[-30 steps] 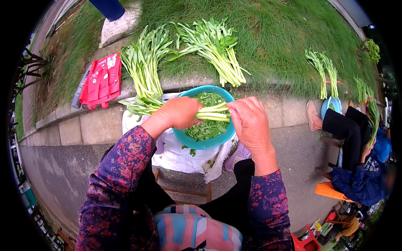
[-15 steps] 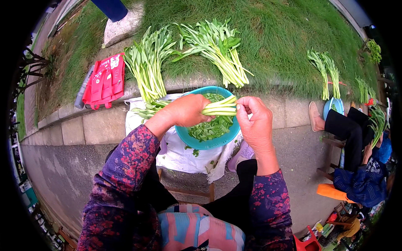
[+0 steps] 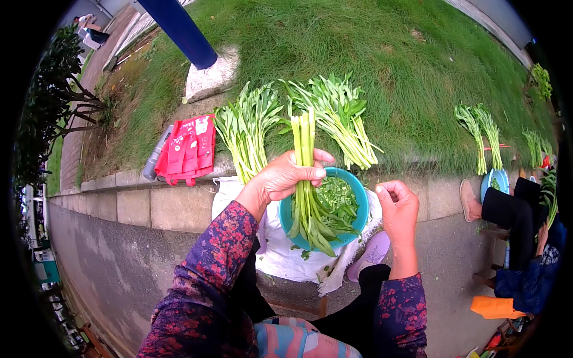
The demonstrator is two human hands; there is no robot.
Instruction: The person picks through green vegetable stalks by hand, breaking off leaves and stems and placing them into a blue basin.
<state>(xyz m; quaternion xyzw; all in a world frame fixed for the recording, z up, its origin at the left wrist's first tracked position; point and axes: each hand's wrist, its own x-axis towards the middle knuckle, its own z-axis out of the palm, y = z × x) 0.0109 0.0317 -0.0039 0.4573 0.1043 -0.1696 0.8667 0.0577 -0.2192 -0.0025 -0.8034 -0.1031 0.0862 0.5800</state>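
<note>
My left hand (image 3: 286, 178) is closed round a bunch of water spinach (image 3: 305, 140), cut stem ends pointing up and away, leafy ends hanging over the basin. Beneath it stands a turquoise basin (image 3: 363, 209) with torn green leaves and pieces (image 3: 341, 200) inside. My right hand (image 3: 399, 206) is apart from the bunch, just right of the basin, thumb and fingers pinched together; whether anything small is between them is hidden. A white woven sack (image 3: 286, 265) lies under the basin.
Two large bunches, a left pile (image 3: 246, 134) and a right pile (image 3: 343, 122), lie beyond the basin at the grass edge. A red bag (image 3: 190, 149) and grey cylinder (image 3: 157, 152) are left. A seated person's leg (image 3: 501, 209) and a blue basin (image 3: 500, 179) are at right.
The bunch has swung from pointing right to standing stem ends up in my left hand. My right hand has moved off the stem ends. The view has shifted, so the scene sits lower and farther right.
</note>
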